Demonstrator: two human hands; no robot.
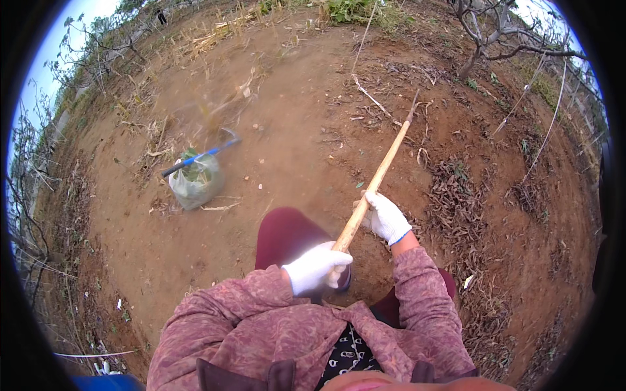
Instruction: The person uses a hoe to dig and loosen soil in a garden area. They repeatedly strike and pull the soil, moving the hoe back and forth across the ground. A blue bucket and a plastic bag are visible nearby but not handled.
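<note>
My left hand (315,266), in a white knitted glove, is wrapped around the near end of a long wooden tool handle (374,188). Further up the same shaft, my right hand (386,219) grips it in a matching glove. The tool slants away to the upper right and ends in a narrow metal head (413,105) over the brown soil; the exact shape of that head cannot be told. Ahead on the left, a translucent plastic bag (195,183) holds green leaves. Across its top lies a blue-handled sickle (208,152).
White cord (374,97) runs over the ground ahead. More cords (547,129) hang from a bare-branched tree (481,41) at upper right. Dry leaves (457,200) are heaped to the right. Dry stalks (215,41) and a green plant pile (349,10) lie farther off.
</note>
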